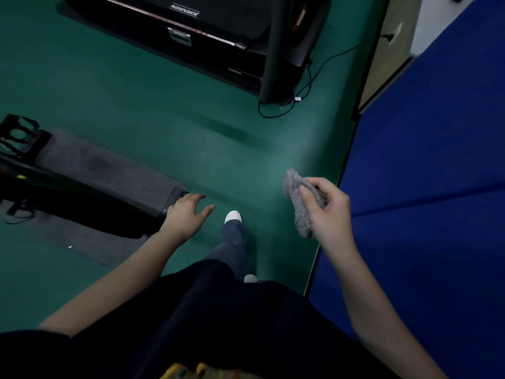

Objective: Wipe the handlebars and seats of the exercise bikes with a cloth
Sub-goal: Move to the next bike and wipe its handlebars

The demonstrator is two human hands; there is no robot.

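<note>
Down at the bottom edge, a dark top fills the view, and both bare forearms reach out from it. Below them, a leg in jeans with one white shoe [233, 216] planted ahead on the green floor [136, 91], the other shoe [250, 278] just peeking out nearer the body.

Now the hands. The right hand [330, 212] has the cloth [296, 198], a grey, fuzzy one. Thumb and curled fingers pinch it in the middle, with one end poking up past the thumb and the other hanging below the palm. It is held in the air over the floor, right by the edge of the blue mat [423, 160].

The left hand [185, 214] holds nothing. Its fingers are spread and loosely extended, palm down, hovering at the near end of a low grey-and-black machine [109, 170] on the left. Whether the fingertips touch that end, the view cannot tell.

Further out, open green floor, with the blue mat running along the whole right side. At the top, well apart from the hands, sits a black treadmill [205, 20] with a "JOHNSON" label seen upside down. A black cable [308, 86] loops on the floor by its upright post and runs off toward a wall plug [390, 36].
</note>
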